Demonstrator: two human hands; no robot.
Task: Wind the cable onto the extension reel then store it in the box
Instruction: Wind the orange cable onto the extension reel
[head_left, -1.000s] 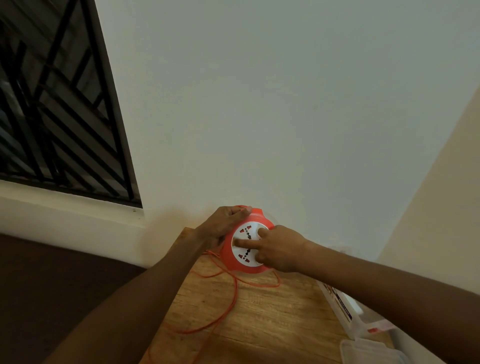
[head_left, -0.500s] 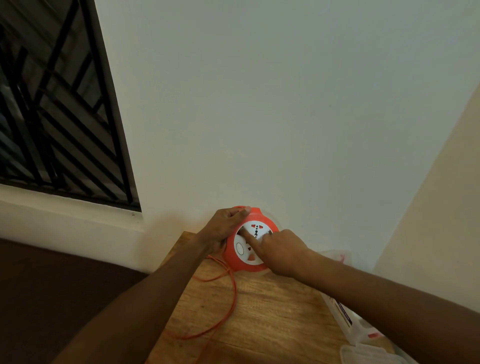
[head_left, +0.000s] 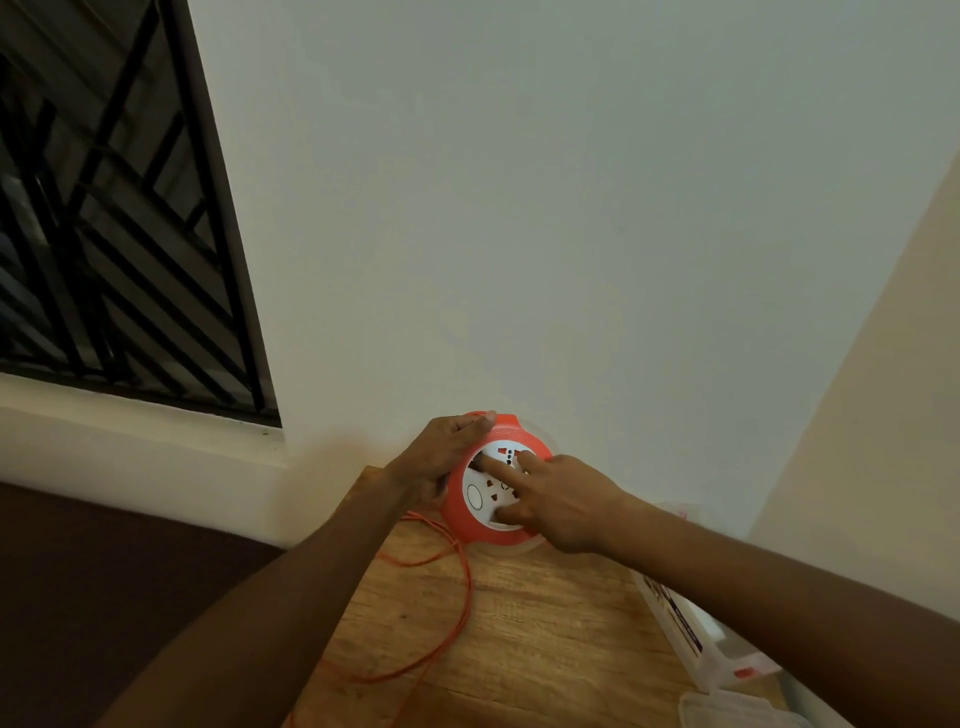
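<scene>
Orange reel (head_left: 457, 512), white socket face, no legible writing.

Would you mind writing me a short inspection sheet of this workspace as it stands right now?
Surface: wooden table, set in a corner against the wall.
Job's things: orange extension reel held on edge at the table's far side; clear plastic box at the right edge, its lid lying nearer.
Clutter: nothing seen.
Grippers: left hand holds the reel's rim; right hand has straight fingers on the white socket face.
Cables: orange cable trails loose from the reel across the table and off its near edge.
Surroundings: pale wall; barred window on the left.
</scene>
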